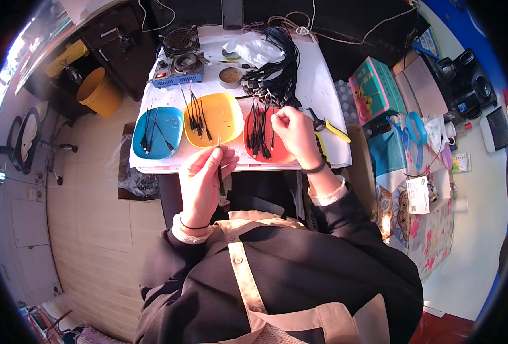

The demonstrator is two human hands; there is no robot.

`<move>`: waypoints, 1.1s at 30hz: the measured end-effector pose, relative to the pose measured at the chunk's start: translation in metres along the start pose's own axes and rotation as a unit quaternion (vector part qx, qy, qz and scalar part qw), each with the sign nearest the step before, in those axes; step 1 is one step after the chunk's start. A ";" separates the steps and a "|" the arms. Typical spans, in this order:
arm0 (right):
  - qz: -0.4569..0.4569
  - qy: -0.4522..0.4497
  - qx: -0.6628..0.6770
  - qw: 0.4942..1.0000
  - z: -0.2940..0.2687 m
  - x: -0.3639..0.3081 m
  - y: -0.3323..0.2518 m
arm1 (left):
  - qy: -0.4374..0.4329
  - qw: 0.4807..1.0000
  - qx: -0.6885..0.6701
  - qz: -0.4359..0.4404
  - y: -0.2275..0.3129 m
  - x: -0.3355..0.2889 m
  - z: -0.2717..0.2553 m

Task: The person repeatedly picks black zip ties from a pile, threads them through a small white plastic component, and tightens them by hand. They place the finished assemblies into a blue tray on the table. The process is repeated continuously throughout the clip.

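Near the table's front edge, my left hand (199,180) pinches a short black cable (221,182) upright between thumb and fingers. Its thin, pale wire ends stick up above the fingertips. My right hand (295,133) is closed over the right side of the red tray (284,156); whether its fingertips hold a cable there cannot be made out. Several short black cables (258,131) with small plugs lie in the red tray. More of these cables (195,117) rest in the yellow tray (226,114), and a few (147,135) in the blue tray (171,120).
A blue heating unit (178,78) stands at the back left, with a round tin (230,77) beside it. Bundled black cables (277,69) fill the back right. Yellow-handled pliers (335,131) lie right of the red tray. A yellow bin (100,93) stands on the floor.
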State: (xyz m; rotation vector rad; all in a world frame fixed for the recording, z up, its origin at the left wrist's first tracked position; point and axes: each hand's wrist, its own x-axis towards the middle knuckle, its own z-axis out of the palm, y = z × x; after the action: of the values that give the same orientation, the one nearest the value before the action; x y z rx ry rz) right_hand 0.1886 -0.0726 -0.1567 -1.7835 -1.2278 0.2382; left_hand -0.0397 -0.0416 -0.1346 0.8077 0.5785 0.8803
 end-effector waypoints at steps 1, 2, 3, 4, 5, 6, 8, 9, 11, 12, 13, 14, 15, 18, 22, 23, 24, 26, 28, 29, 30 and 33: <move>0.006 0.000 0.041 0.999 -0.006 -0.006 -0.011 | -0.004 1.000 -0.022 0.000 0.001 0.001 0.005; 0.007 -0.036 0.114 0.993 -0.012 -0.016 -0.023 | -0.007 0.999 -0.044 0.001 0.001 0.003 0.012; 0.001 -0.076 0.192 0.978 -0.016 -0.029 -0.035 | -0.016 0.997 -0.077 0.002 0.001 0.004 0.019; 0.026 -0.128 0.258 0.957 -0.019 -0.041 -0.047 | -0.029 0.995 -0.094 0.013 0.002 0.003 0.026; 0.008 -0.138 0.263 0.955 -0.020 -0.050 -0.057 | -0.028 0.994 -0.106 0.016 0.002 0.002 0.033; 0.005 -0.136 0.271 0.953 -0.020 -0.058 -0.066 | -0.027 0.994 -0.103 0.016 0.003 0.001 0.038; -0.008 -0.145 0.232 0.962 -0.021 -0.068 -0.076 | -0.045 0.994 -0.100 0.024 0.006 -0.005 0.046; -0.018 -0.140 0.239 0.961 -0.020 -0.070 -0.080 | -0.045 0.994 -0.098 0.019 0.008 -0.009 0.048; -0.036 -0.127 0.253 0.958 -0.018 -0.074 -0.084 | -0.066 0.993 -0.100 0.023 0.010 -0.016 0.051; -0.030 -0.128 0.250 0.959 -0.018 -0.074 -0.086 | -0.061 0.994 -0.089 0.023 0.010 -0.019 0.052; -0.048 -0.136 0.222 0.964 -0.021 -0.075 -0.087 | -0.059 0.994 -0.087 0.030 0.010 -0.021 0.052; -0.057 -0.150 0.189 0.969 -0.025 -0.076 -0.088 | -0.057 0.994 -0.086 0.036 0.010 -0.023 0.052; -0.059 -0.167 0.152 0.972 -0.030 -0.076 -0.089 | -0.056 0.994 -0.084 0.043 0.010 -0.025 0.052; -0.072 -0.115 0.236 0.962 -0.042 -0.071 -0.095 | -0.028 0.992 0.010 0.124 0.006 -0.030 0.052; -0.100 -0.095 0.300 0.944 -0.048 -0.063 -0.102 | -0.056 0.986 0.064 0.145 0.005 -0.036 0.051; -0.096 -0.110 0.310 0.939 -0.048 -0.062 -0.103 | -0.057 0.986 0.075 0.137 0.005 -0.037 0.051; -0.092 -0.136 0.317 0.934 -0.047 -0.061 -0.102 | -0.056 0.987 0.084 0.127 0.006 -0.038 0.051; -0.065 -0.157 0.316 0.933 -0.047 -0.059 -0.100 | -0.056 0.991 0.066 0.102 0.008 -0.039 0.051; -0.039 -0.171 0.371 0.912 -0.045 -0.058 -0.096 | -0.062 0.995 0.011 0.072 0.008 -0.040 0.051; -0.027 -0.169 0.426 0.889 -0.043 -0.059 -0.094 | -0.072 0.996 -0.005 0.061 0.008 -0.040 0.051; -0.014 -0.164 0.479 0.862 -0.040 -0.060 -0.093 | -0.082 0.995 -0.022 0.050 0.009 -0.040 0.050; 0.068 -0.214 0.634 0.740 -0.033 -0.064 -0.092 | -0.111 0.991 -0.067 0.015 0.008 -0.040 0.049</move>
State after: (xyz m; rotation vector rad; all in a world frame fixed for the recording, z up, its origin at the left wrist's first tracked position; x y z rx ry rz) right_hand 0.1198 -0.1371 -0.0885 -0.5747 -0.8019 1.2864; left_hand -0.0287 -0.0903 -0.0954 0.7812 0.3087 0.8346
